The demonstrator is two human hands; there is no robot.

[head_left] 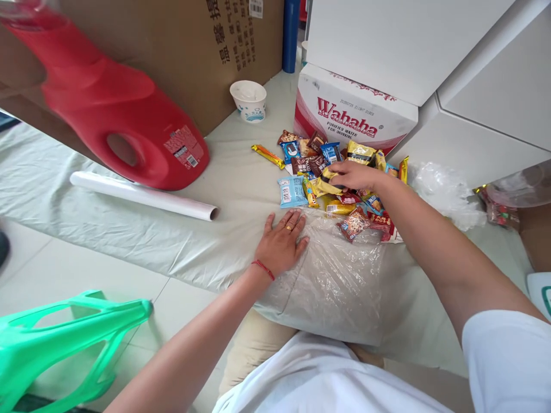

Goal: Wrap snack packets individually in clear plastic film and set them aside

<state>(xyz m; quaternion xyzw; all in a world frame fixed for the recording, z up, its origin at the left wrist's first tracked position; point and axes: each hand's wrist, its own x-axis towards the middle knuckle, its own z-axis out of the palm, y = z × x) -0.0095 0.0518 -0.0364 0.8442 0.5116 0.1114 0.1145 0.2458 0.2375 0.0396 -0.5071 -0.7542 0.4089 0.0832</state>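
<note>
My left hand (280, 242) lies flat, fingers spread, on the pale cloth (241, 235) at the left edge of a clear plastic bag (340, 281). My right hand (359, 174) reaches into a heap of wrapped snacks, its fingers closed on a gold snack packet (326, 182). Around it lie a light-blue packet (293, 191), a brown packet (353, 224), a second gold packet (361, 152) and several other small snacks. A thin orange-yellow stick packet (267, 156) sits apart on the left. Part of the heap is hidden under my right hand and forearm.
Behind the heap stands a Wahaha water carton (353, 112), with a white cabinet (379, 46) behind it. A paper cup (249, 102), red jug (129, 115) and white roll (142, 196) are to the left. Crumpled clear plastic (443, 192) lies right; a green stool (73, 338) is below.
</note>
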